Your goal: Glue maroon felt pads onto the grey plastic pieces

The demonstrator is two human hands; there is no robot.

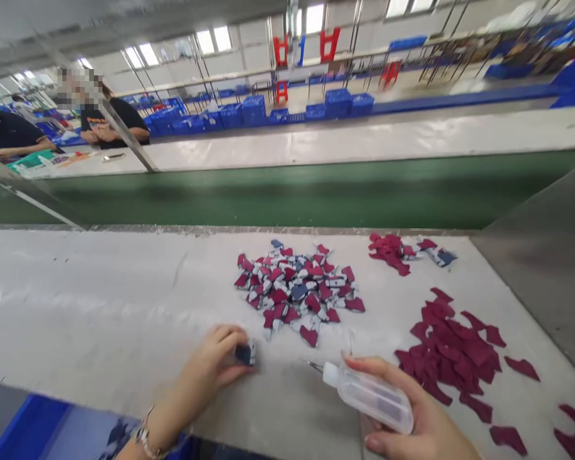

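My left hand (223, 358) pinches a small dark blue and white piece (245, 353) between thumb and fingers, just above the table. My right hand (407, 409) is closed around a clear plastic squeeze bottle (376, 397), which lies tilted with its white cap towards the left. Thin pointed metal shows beyond the cap; whether it is a nozzle or separate tweezers I cannot tell. Behind my hands lies a heap of small maroon, white and blue pieces (297, 287). A pile of flat maroon pieces (453, 348) is beside my right hand.
A smaller maroon pile (388, 250) and a few mixed pieces lie at the table's back right. A metal panel (546, 255) bounds the right side. Below the front edge stands a blue bin (26, 425). Beyond the green belt (268, 198), two people sit at left.
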